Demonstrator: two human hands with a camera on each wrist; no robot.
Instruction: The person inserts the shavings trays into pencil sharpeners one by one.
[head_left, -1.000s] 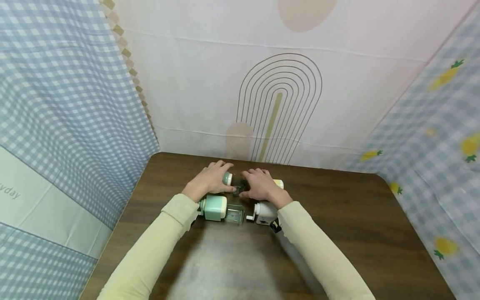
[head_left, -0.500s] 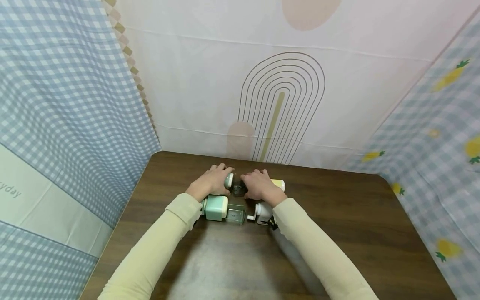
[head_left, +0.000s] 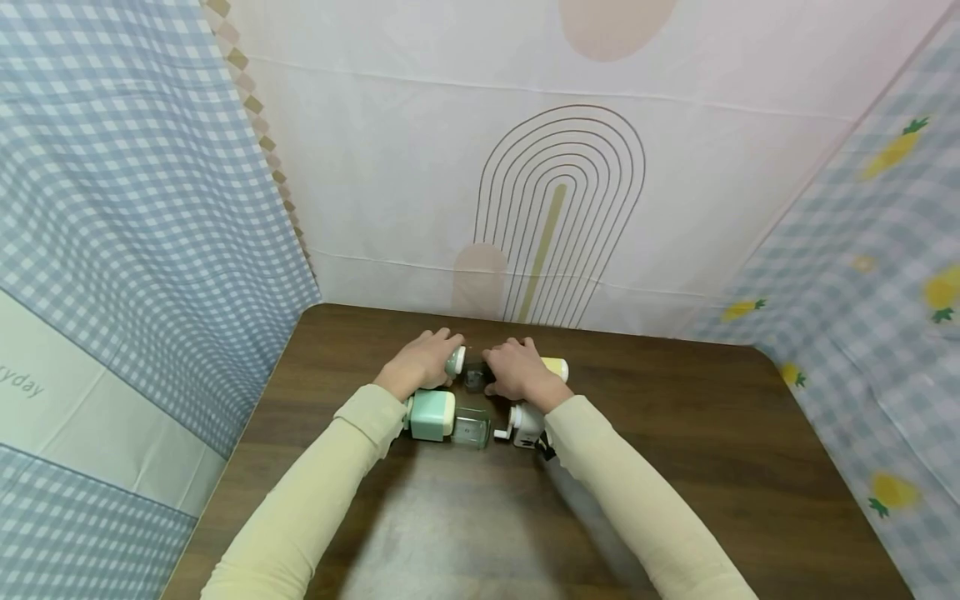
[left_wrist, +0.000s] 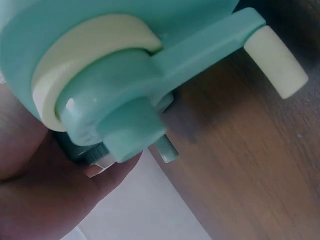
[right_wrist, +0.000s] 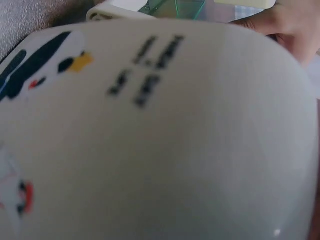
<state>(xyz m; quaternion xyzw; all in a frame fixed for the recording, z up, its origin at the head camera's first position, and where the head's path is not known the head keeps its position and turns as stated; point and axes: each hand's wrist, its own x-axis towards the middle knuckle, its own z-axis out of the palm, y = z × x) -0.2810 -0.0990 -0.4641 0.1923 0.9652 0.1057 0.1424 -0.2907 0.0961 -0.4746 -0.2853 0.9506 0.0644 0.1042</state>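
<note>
In the head view my left hand (head_left: 422,362) holds a dark green pencil sharpener (head_left: 454,361) with a white end, mostly covered by the fingers. My right hand (head_left: 517,369) lies curled over a yellow sharpener-like thing (head_left: 556,367) whose white end sticks out beyond it. Between the hands sits a dark see-through drawer (head_left: 476,377). Closer to me lies a mint crank pencil sharpener (head_left: 432,415) with its clear drawer (head_left: 471,428) out. Beside it is a white crank pencil sharpener (head_left: 528,425), which hides the right hand in the right wrist view.
The brown wooden table (head_left: 675,467) extends to both sides and toward me. A white patterned cloth (head_left: 405,183) hangs behind its back edge. Checked cloths hang left (head_left: 150,167) and right (head_left: 825,292). The mint sharpener's crank (left_wrist: 215,50) juts out near my left wrist.
Both thumbs have drawn back from the dark drawer, leaving a wider gap between the hands. The front sharpeners stay where they were.
</note>
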